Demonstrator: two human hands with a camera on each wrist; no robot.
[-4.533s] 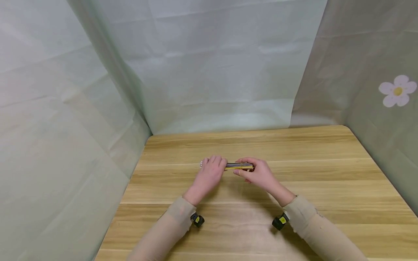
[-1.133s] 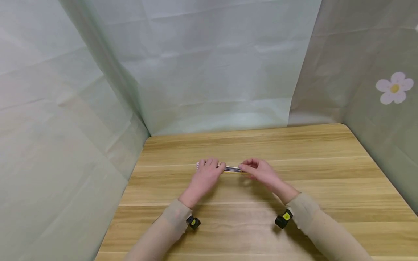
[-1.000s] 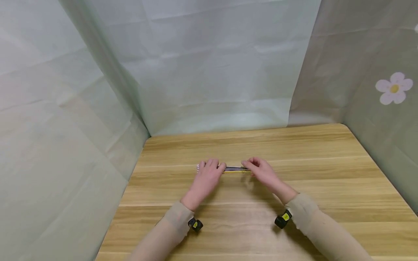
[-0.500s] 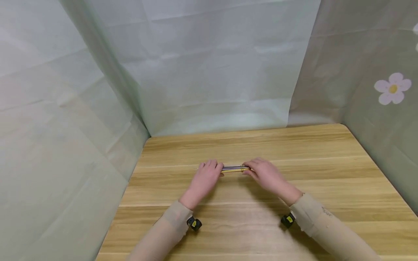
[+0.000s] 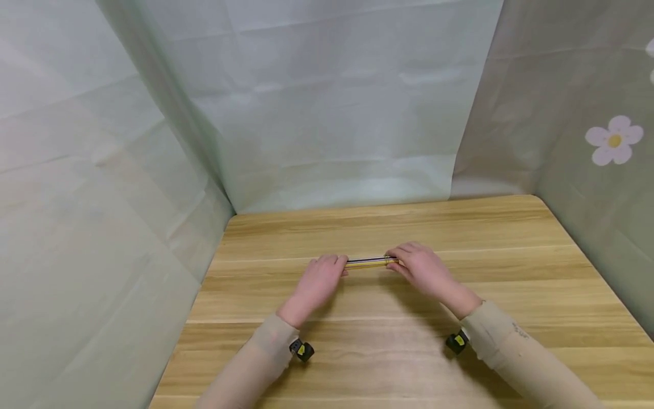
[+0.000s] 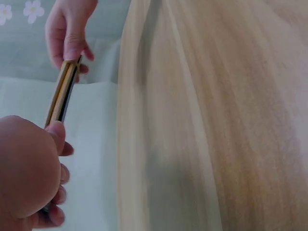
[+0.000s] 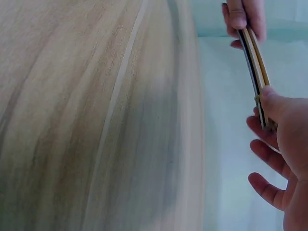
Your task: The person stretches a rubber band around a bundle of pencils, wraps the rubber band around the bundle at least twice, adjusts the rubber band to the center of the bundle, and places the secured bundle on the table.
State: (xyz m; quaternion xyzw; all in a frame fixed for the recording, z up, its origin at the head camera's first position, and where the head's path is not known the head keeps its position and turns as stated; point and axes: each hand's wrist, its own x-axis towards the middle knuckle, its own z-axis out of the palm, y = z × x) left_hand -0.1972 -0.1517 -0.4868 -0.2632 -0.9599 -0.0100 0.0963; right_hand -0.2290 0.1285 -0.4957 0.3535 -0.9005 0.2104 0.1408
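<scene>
Above the table, a bundle of pencils (image 5: 367, 262) with dark and yellow sides runs left to right between the two hands. The left hand (image 5: 317, 284) wraps its fingers around the bundle's left part and hides that end. Near the right end, the right hand (image 5: 426, 272) pinches the pencils between thumb and fingers. A thin band, looking like a rubber band (image 7: 258, 98), circles the bundle beside the right thumb in the right wrist view. There, the right hand's lower fingers spread away from the pencils. Across the left wrist view the pencils (image 6: 61, 94) slant between both hands.
The wood-grain table (image 5: 388, 363) fills the lower middle of the head view. Pale cloth walls (image 5: 337, 113) enclose its back and sides, with a printed flower (image 5: 614, 141) on the right one. A small black camera (image 5: 302, 350) sits on each wrist.
Over the last second the right hand goes from fingertips at the band to a fuller pinch on the right end. The bundle shifts slightly right; the left hand keeps its grip.
</scene>
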